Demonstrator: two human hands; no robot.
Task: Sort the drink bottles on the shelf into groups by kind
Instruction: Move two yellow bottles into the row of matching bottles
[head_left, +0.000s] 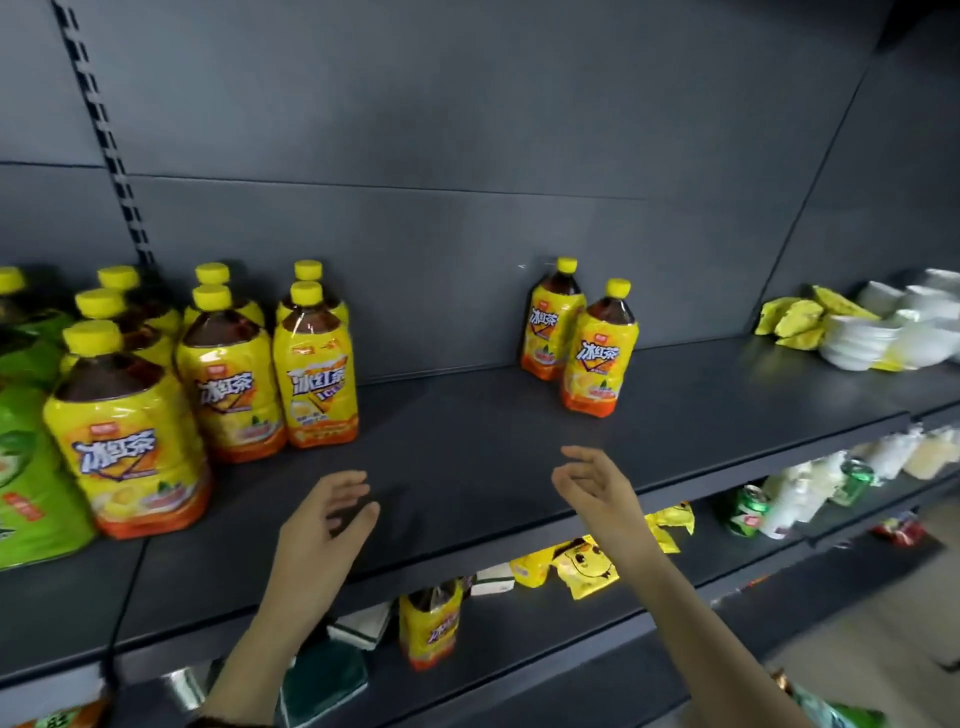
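Two yellow-labelled plastic iced-tea bottles (598, 358) stand upright, caps up, on the dark metal shelf (467, 441). Left hand (324, 519) and right hand (592, 486) hover, fingers loosely spread, empty.

We see our left grip (322, 525) and right grip (597, 488) bare, with bare forearms behind them. At seven o'clock, low down, a dark band (228, 721) crosses the left forearm (260, 639); sleeve or strap, we cannot tell.
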